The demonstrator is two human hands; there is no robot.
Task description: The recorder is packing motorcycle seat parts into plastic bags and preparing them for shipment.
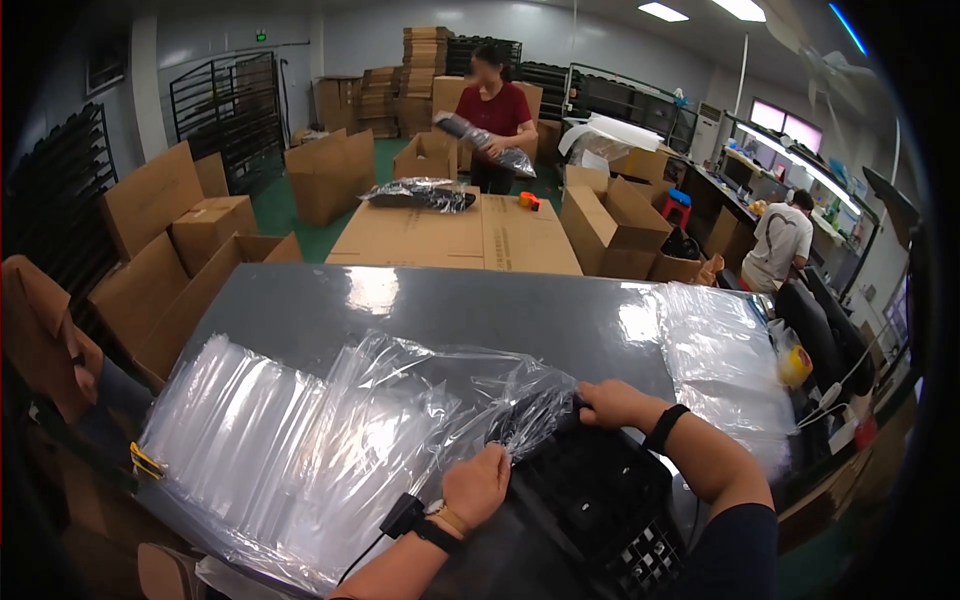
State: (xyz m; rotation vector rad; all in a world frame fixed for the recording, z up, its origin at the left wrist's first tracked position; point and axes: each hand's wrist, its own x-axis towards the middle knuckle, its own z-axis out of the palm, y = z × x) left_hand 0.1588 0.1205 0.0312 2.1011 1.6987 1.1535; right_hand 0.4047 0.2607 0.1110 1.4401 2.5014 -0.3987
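Note:
A black molded plastic part [590, 490] with a grid of openings at its near end lies at the front of the grey table. Its far end sits inside the mouth of a clear plastic bag [470, 375]. My left hand [477, 487] is closed, pinching the bag's near edge beside the part. On the other side, my right hand [622, 403] is closed at the bag's rim by the part's far right corner. Whether its fingers also grip the part is hidden. Stacked clear bags [240, 410] lie left of my left hand, partly under the bag I hold.
More clear bags [720, 350] cover the table's right side. A yellow cutter [146, 460] is at the left edge. Beyond the grey table [480, 300], a person [495, 110] holds a wrapped part behind a cardboard-topped table [430, 235]. Open cartons [330, 180] stand around it.

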